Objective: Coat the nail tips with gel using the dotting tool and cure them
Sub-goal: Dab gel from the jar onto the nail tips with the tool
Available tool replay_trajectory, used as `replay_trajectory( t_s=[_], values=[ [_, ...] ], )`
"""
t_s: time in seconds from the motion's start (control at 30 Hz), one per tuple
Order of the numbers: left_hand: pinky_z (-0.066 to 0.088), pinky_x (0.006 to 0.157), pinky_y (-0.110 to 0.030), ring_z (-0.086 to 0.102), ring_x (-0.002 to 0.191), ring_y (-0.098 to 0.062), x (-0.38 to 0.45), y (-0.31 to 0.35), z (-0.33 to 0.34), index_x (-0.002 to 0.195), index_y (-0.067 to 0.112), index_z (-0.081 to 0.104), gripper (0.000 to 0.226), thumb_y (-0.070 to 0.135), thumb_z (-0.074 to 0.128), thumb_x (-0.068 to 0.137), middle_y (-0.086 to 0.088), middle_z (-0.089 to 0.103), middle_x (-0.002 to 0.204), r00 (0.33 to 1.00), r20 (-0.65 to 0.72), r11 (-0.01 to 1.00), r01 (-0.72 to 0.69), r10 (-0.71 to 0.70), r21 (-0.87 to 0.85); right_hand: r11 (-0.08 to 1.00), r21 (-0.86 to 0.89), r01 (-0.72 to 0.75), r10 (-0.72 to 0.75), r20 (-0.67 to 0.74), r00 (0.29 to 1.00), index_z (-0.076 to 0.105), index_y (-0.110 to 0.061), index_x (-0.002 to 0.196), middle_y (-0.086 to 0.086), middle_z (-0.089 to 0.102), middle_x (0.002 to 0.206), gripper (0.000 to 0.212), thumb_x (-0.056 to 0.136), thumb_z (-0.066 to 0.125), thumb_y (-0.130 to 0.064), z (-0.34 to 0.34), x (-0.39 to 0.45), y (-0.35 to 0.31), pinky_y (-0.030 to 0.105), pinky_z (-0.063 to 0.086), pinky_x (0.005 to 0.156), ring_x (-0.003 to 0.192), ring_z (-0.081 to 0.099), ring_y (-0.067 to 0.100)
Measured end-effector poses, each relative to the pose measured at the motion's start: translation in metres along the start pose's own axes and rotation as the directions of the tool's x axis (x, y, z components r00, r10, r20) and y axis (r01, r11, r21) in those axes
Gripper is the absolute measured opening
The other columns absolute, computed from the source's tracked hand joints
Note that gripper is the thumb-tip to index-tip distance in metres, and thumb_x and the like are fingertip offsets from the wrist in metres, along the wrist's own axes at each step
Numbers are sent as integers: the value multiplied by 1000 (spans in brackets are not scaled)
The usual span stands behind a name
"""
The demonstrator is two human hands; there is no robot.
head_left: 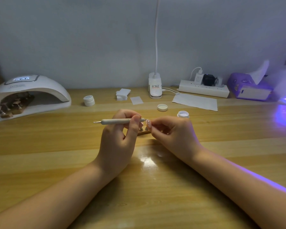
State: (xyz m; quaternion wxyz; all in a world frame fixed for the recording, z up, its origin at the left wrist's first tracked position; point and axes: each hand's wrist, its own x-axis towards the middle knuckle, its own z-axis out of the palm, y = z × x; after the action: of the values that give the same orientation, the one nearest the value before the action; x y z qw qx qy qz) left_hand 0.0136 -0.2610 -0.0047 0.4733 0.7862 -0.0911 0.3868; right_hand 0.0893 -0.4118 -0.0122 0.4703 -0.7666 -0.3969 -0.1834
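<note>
Both forearms lie on the glossy yellow wooden table (40, 146), meeting at its middle. The left hand (117, 142) pinches the slim pale-grey dotting tool (116, 121) between thumb and curled fingers, holding it level, its right tip at the small pink nail tip (148, 124), which carries a row of whitish bumps. The right hand (173, 134), fingers curled, pinches that nail tip from the right. Beneath, small metal stands (143, 129) sit on a wooden strip. Just beyond the right hand stands an open white gel jar (183, 114), its round lid (162, 107) lying left of it. Farther left, a closed white pot (89, 100). At far left, the white domed curing lamp (30, 95) shelters more nail stands; violet light glows far right.
</note>
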Motion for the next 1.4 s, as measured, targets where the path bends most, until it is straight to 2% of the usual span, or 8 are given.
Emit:
replay_trajectory(
  t_s=[0.17,0.3,0.43,0.77,1.0,1.13,1.4],
  values=[
    [55,67,-35,65,75,-12,0,0,0,92,26,55,10,21,48,96,4,66,81,1000,-16,1000,-11,11,-9,999,-33,7,-7,-7,1000,76,-11,95,-1,74,83,11,85,71,-12,0,1,-1,35,56,66,71,67,11],
    [53,65,-37,65,74,-15,0,-1,0,91,21,57,15,30,47,96,2,65,78,1000,4,1000,-8,8,-13,999,-34,12,-13,-13,1000,76,-11,94,-2,74,82,10,86,70,-11,0,1,-1,36,56,65,70,67,11],
    [53,65,-36,64,73,-15,0,-2,1,91,19,57,11,22,48,96,2,65,77,1000,16,1000,8,-8,-10,999,-36,15,-15,-10,1000,76,-13,95,-3,74,82,11,85,70,-12,0,1,0,34,56,66,71,67,9],
    [53,64,-30,64,73,-14,0,-2,0,90,25,56,11,29,47,96,3,65,77,1000,18,1000,-21,21,-13,998,-48,29,-30,-31,999,76,-14,93,-4,74,80,9,85,71,-13,2,1,2,31,56,64,69,66,8],
    [54,66,-35,65,75,-14,0,-2,0,91,26,56,14,35,45,93,2,65,79,1000,25,1000,-9,10,-23,998,-45,32,-33,-19,999,76,-13,95,-4,74,82,11,85,71,-13,1,1,1,30,56,65,70,67,7],
    [53,65,-36,65,75,-15,0,-2,0,91,21,57,17,34,45,94,2,65,79,1000,19,1000,-12,12,-21,998,-45,32,-33,-13,999,76,-13,95,-3,74,82,10,86,71,-13,0,1,1,31,57,66,71,67,8],
    [54,65,-32,66,74,-13,0,-1,0,91,25,56,14,33,45,94,1,66,79,1000,-4,999,-15,15,-29,999,-37,15,-16,-20,1000,76,-13,94,-3,74,81,10,85,71,-13,0,1,0,32,56,65,70,67,8]
  ],
)
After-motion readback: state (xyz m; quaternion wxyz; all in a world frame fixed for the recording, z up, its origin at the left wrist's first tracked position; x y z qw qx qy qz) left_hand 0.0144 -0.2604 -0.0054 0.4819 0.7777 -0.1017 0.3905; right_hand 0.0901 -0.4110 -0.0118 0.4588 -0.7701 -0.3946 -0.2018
